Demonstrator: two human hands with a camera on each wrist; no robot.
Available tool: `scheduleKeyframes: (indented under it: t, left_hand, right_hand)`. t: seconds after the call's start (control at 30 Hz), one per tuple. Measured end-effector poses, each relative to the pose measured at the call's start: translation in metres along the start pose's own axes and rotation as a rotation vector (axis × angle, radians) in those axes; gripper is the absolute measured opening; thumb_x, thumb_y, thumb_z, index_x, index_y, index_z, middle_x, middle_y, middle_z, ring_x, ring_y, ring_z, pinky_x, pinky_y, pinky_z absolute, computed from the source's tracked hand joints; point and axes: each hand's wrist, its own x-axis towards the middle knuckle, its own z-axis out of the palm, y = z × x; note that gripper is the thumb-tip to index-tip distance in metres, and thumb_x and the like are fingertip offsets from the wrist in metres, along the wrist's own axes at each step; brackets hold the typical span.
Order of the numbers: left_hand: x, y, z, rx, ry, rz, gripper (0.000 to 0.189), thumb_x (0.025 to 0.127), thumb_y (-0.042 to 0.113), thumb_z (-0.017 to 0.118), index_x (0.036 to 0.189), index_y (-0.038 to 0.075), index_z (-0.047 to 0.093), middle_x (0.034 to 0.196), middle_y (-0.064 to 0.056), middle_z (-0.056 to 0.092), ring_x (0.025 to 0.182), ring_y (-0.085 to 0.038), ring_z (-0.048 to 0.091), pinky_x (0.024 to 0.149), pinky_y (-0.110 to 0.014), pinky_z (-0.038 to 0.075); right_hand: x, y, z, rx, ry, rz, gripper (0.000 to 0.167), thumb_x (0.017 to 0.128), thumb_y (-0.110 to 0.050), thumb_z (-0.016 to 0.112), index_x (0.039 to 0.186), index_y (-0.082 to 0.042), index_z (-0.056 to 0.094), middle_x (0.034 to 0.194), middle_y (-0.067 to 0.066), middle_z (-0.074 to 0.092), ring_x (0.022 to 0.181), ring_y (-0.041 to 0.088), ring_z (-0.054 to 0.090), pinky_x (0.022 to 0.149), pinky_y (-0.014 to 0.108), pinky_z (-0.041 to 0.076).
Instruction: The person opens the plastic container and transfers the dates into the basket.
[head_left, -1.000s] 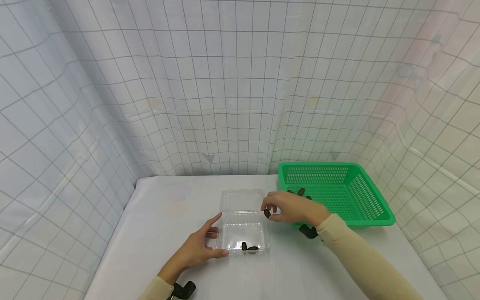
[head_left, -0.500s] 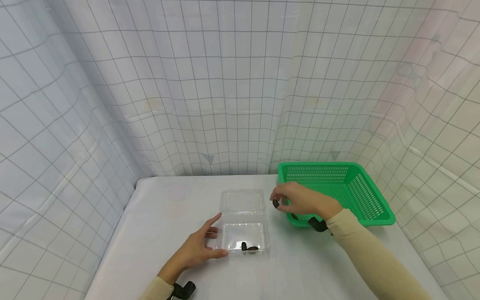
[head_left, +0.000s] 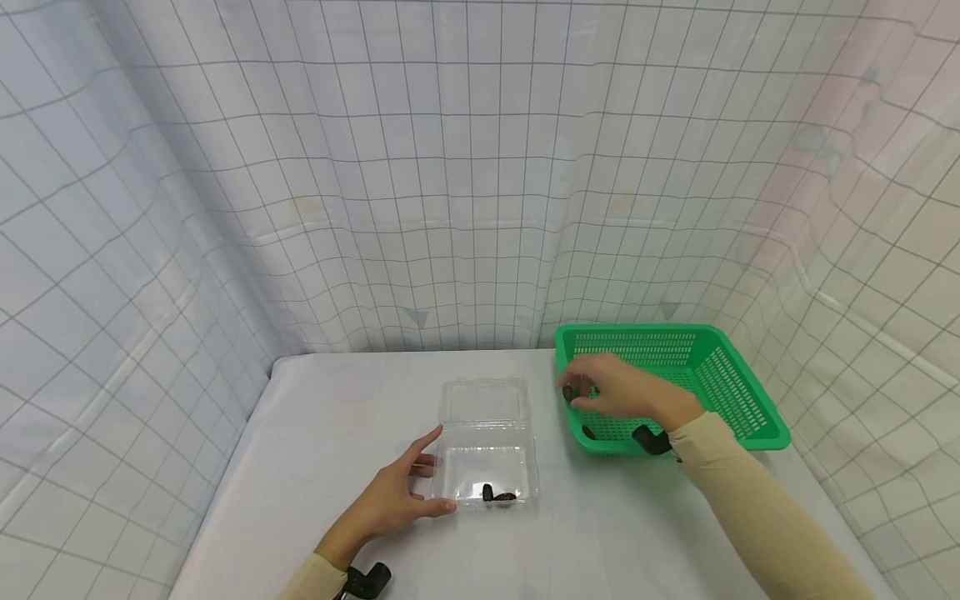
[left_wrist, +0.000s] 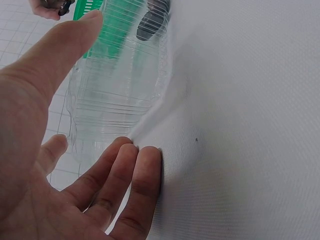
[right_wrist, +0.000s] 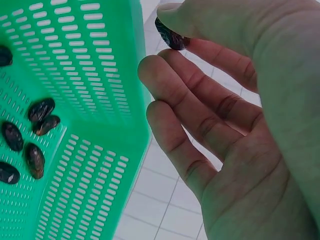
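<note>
My right hand point(head_left: 618, 389) pinches a dark, wrinkled date point(right_wrist: 171, 35) between thumb and forefinger, at the left side of the green basket point(head_left: 637, 348). Its other fingers are loosely extended in the right wrist view. Several more dates point(right_wrist: 35, 160) lie on the basket's slotted floor. My left hand point(head_left: 390, 497) rests at the left side of a clear plastic clamshell box point(head_left: 486, 423), thumb at the near corner and fingers along the side. The box lies with its lid laid back, and two dates point(head_left: 505, 497) sit along its near edge.
A white cloth covers the table point(head_left: 337, 417). White curtains with a grid pattern point(head_left: 480, 208) close in the back and both sides. The basket stands at the back right, close to the right curtain.
My right hand has moved right and away with the date, from beside the clamshell box to the basket's left rim. The left hand and box have stayed put.
</note>
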Motion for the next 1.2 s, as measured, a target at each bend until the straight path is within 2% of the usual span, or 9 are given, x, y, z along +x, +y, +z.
scheduleKeyframes:
  t: [0.07,0.3,0.43,0.57,0.77,0.97,1.2]
  left_hand:
    - [0.000,0.000,0.000,0.001,0.000,0.001,0.122,0.086,0.033,0.107,0.184,0.025,0.036,0.155,-0.017,0.071,0.141,-0.036,0.070,0.091,-0.027,0.065]
    - [0.000,-0.001,0.000,-0.004,0.001,0.002,0.122,0.085,0.033,0.107,0.184,0.026,0.037,0.155,-0.017,0.071,0.141,-0.035,0.070,0.092,-0.028,0.065]
    - [0.001,-0.001,0.000,0.002,0.000,-0.001,0.122,0.086,0.034,0.107,0.184,0.027,0.036,0.156,-0.016,0.071,0.141,-0.034,0.070,0.092,-0.028,0.065]
    - [0.001,-0.001,-0.001,0.003,-0.004,-0.003,0.122,0.086,0.035,0.107,0.185,0.027,0.036,0.156,-0.015,0.071,0.142,-0.034,0.069,0.093,-0.028,0.065]
    - [0.000,0.000,-0.002,-0.003,-0.010,-0.008,0.122,0.086,0.034,0.107,0.185,0.027,0.035,0.156,-0.015,0.070,0.143,-0.035,0.069,0.093,-0.029,0.065]
    - [0.000,0.000,-0.002,-0.004,-0.015,-0.011,0.122,0.086,0.035,0.107,0.185,0.027,0.035,0.156,-0.016,0.070,0.143,-0.035,0.069,0.092,-0.028,0.065]
    - [0.000,0.001,-0.002,-0.011,-0.010,-0.017,0.122,0.086,0.034,0.108,0.185,0.028,0.036,0.155,-0.016,0.070,0.142,-0.035,0.069,0.092,-0.028,0.065]
  right_hand:
    - [-0.001,0.002,-0.002,0.006,0.002,0.003,0.022,0.104,-0.005,0.083,0.126,-0.010,0.082,0.117,-0.001,0.080,0.098,0.006,0.073,0.094,0.047,0.069]
    - [-0.004,0.015,-0.007,0.022,-0.012,0.049,0.023,0.106,-0.002,0.081,0.129,-0.007,0.082,0.120,0.002,0.083,0.096,0.005,0.076,0.089,0.030,0.067]
    - [-0.005,0.022,-0.007,0.033,-0.025,0.074,0.025,0.107,-0.004,0.080,0.133,-0.007,0.081,0.127,0.007,0.084,0.094,0.005,0.076,0.085,0.027,0.066]
    - [-0.005,0.032,-0.005,0.031,-0.024,0.091,0.027,0.106,-0.005,0.082,0.133,-0.007,0.081,0.133,0.012,0.083,0.096,0.008,0.078,0.085,0.031,0.067]
    - [-0.005,0.042,-0.002,-0.005,-0.040,0.126,0.027,0.106,-0.008,0.085,0.133,-0.005,0.082,0.128,0.008,0.084,0.104,0.012,0.076,0.096,0.046,0.067]
    - [-0.005,0.048,-0.001,-0.013,-0.045,0.127,0.026,0.104,-0.008,0.086,0.130,-0.004,0.083,0.119,0.005,0.084,0.105,0.019,0.077,0.095,0.045,0.066]
    - [-0.006,0.054,0.001,-0.006,-0.051,0.152,0.025,0.104,-0.010,0.087,0.129,-0.006,0.084,0.117,0.003,0.084,0.102,0.013,0.075,0.094,0.044,0.065]
